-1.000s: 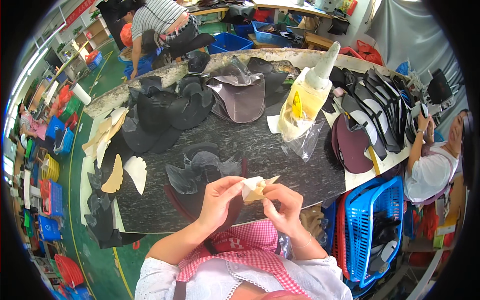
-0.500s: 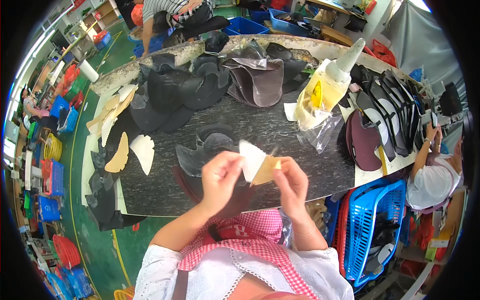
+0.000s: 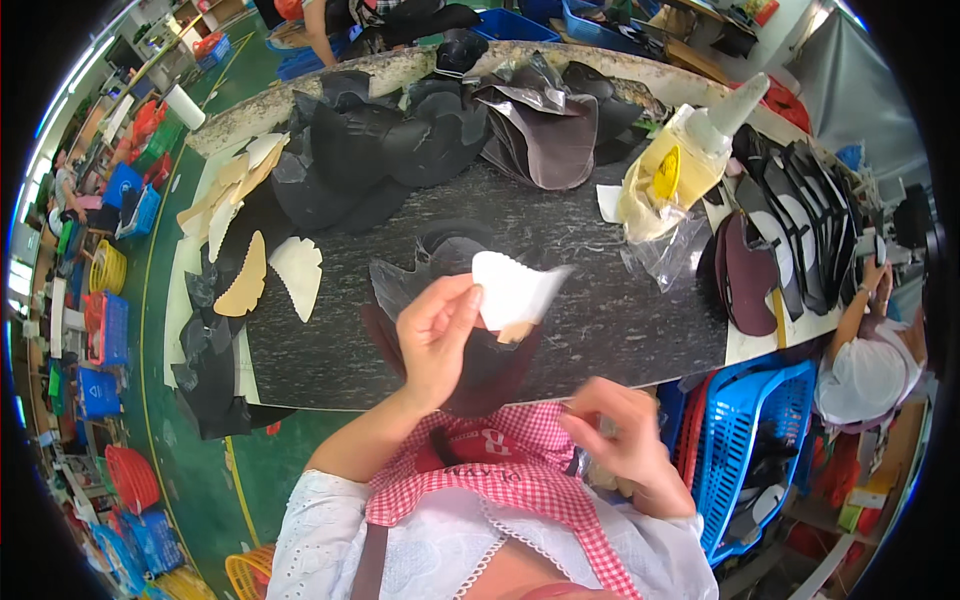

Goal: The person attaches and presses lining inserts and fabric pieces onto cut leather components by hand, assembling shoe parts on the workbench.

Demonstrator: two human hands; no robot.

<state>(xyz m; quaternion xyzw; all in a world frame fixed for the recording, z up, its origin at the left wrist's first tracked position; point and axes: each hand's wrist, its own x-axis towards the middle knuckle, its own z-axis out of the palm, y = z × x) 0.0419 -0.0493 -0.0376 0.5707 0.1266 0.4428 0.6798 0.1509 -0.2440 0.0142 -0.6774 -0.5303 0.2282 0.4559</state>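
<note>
1. White piece (image 3: 510,288) – tan showing at its lower edge – hung above the table (image 3: 640,320), pinched by the left hand (image 3: 440,335);
2. Right hand (image 3: 628,435) had just come away – curled, blurred, contents unclear; the left now bore it alone.

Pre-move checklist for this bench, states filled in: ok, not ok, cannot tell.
1. Flat white piece with a curved top edge gripped: ok, pinched in the left hand.
2. Right hand empty: cannot tell, blurred.
3. Small tan patch at the white piece's lower edge, separate: cannot tell.
4. Yellowish translucent plastic bottle with grey conical nozzle clear of both hands: ok.
5. Grey-black curved sheet piece fully visible: not ok, left hand covers part.
</note>
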